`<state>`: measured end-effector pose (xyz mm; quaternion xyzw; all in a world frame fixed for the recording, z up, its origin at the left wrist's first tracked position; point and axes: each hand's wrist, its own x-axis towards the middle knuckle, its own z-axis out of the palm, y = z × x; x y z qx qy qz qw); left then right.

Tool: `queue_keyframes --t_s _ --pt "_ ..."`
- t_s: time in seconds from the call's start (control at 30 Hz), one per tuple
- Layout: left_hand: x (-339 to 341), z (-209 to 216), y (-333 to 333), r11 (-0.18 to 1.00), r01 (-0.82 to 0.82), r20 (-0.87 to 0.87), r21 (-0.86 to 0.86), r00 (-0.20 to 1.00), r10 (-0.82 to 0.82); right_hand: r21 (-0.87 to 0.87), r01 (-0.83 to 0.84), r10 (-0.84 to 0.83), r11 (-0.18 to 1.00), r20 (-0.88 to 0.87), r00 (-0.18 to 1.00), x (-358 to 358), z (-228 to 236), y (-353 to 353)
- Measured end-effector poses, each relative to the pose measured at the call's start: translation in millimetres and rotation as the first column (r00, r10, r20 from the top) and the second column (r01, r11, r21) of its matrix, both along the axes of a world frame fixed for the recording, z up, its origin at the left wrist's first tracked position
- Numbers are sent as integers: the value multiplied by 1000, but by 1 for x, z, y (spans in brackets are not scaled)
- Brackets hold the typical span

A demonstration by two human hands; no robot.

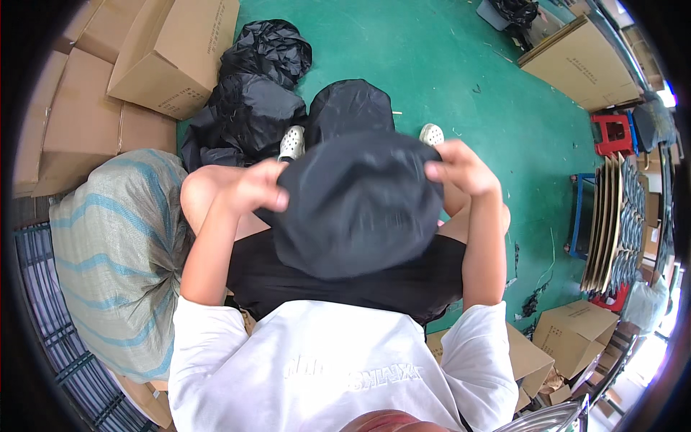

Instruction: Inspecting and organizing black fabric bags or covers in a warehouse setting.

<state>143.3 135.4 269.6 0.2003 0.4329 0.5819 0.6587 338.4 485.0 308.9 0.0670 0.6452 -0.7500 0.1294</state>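
Above my lap I hold up a round black fabric cover [356, 209], slightly blurred, with a creased dent in its upper part. My left hand [252, 191] pinches its left edge, and my right hand [463, 171] grips the opposite edge, thumb on the near face. The fingertips of both hands are hidden behind the cloth. Just beyond it, between my feet, sits another black rounded fabric piece [350, 106]. To its left, heaped black plastic bags [252, 101] lie on the floor.
Cardboard boxes [173, 57] are stacked at the left, above a bulging striped woven sack [115, 259] by my knee. More cartons [576, 331] stand at the lower right. A blue-framed rack [579, 216] with upright panels and a red stool [614, 135] line the right side of the green floor [446, 65].
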Motion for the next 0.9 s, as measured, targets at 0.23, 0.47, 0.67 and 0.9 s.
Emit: queue_keyframes --t_s 0.23,0.47,0.67,0.9 --pt "-85 -126 67 908 -156 -179 -389 979 92 -89 224 -180 970 351 919 -95 -171 57" --pt "-119 -183 114 905 -274 -65 -325 961 267 43 304 -304 952 275 912 -155 -200 67" --pt "-162 -191 136 846 -501 79 -183 850 521 -204 351 -295 914 261 919 -204 -226 91" --pt "-210 -253 171 746 -572 -130 -341 815 565 -63 555 -517 830 288 806 -249 -286 99"
